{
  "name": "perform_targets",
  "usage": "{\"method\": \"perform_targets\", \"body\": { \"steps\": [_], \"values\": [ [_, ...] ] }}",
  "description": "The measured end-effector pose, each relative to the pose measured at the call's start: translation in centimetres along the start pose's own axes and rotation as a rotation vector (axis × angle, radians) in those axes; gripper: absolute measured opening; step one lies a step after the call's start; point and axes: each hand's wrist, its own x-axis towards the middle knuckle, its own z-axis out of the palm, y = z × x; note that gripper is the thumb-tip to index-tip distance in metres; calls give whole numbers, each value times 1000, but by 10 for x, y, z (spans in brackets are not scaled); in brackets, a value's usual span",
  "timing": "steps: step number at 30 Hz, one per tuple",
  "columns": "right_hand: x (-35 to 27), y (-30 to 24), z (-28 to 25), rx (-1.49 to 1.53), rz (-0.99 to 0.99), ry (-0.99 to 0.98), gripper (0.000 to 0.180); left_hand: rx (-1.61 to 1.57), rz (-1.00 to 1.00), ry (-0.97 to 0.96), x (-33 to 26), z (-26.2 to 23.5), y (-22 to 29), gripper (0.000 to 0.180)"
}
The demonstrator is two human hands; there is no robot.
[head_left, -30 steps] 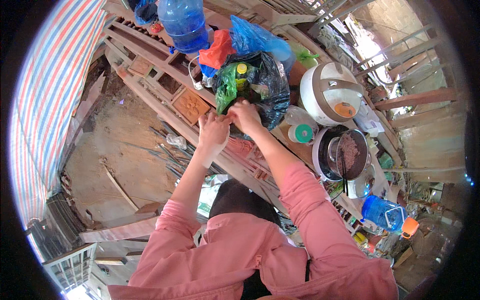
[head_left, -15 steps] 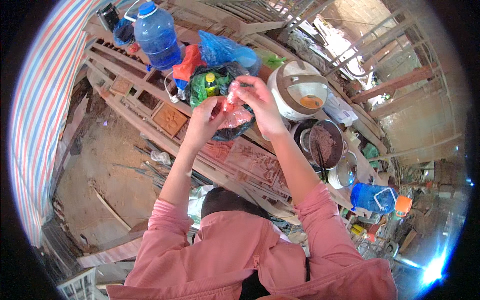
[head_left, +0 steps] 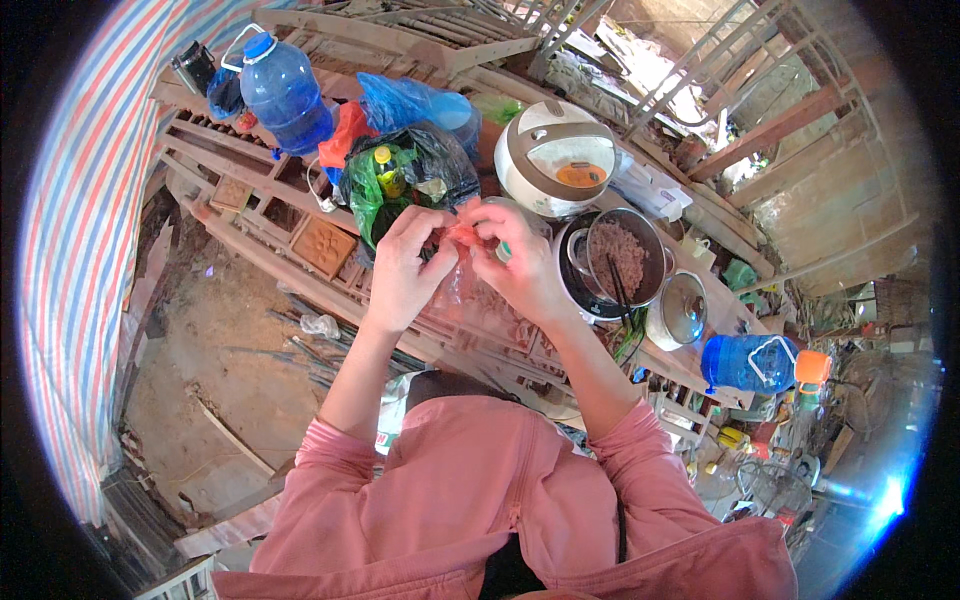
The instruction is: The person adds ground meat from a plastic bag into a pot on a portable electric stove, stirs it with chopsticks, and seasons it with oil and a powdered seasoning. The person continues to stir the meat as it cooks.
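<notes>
A thin, see-through pinkish plastic bag [head_left: 463,236] is pinched at its top between my two hands, and its lower part hangs down toward me. My left hand [head_left: 405,268] grips it from the left with bent fingers and thumb. From the right, my right hand [head_left: 522,262] pinches it close to the left fingertips. Whatever is inside the bag is hard to make out. Just beyond my hands sits an open black plastic bag [head_left: 452,160] with a green plastic bag [head_left: 366,203] and a yellow-capped bottle [head_left: 388,178] in it.
Right of my hands stand a white-and-brown rice cooker [head_left: 540,150] and a pot of minced meat [head_left: 618,255] with black chopsticks [head_left: 618,285]. A glass lid [head_left: 684,308] lies beside the pot. Blue water jugs [head_left: 285,95] stand at both ends of the wooden bench.
My hands have come back toward me, off the black bag, and their fingertips are closer together on the pinkish bag. The whole view has shifted slightly.
</notes>
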Motion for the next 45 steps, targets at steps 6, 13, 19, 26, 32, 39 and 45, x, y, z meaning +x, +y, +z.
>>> {"method": "perform_targets", "body": {
  "steps": [6, 13, 19, 26, 32, 39, 45],
  "values": [
    [-45, 9, -3, -522, -280, 31, 28, 163, -243, -206, -26, 18, -21, 16],
    [-132, 31, 13, 463, 746, 125, 8, -475, -783, -295, -103, 42, -63, 24],
    [-169, 41, 3, 249, 547, 90, 11, -534, -1014, -92, -135, 60, -89, 26],
    [-165, 40, 10, -433, 252, -172, 27, -166, -795, -505, -131, 76, -88, 22],
    [-163, 35, 1, 489, 801, 186, 15, -526, -818, -489, -117, 62, -101, 15],
    [-149, 5, -16, 749, 662, 249, 14, -587, -225, -173, -73, 34, -26, 22],
    [-131, -9, -9, 565, 577, 116, 15, -1273, 365, -132, -30, -43, 128, 13]
  ]
}}
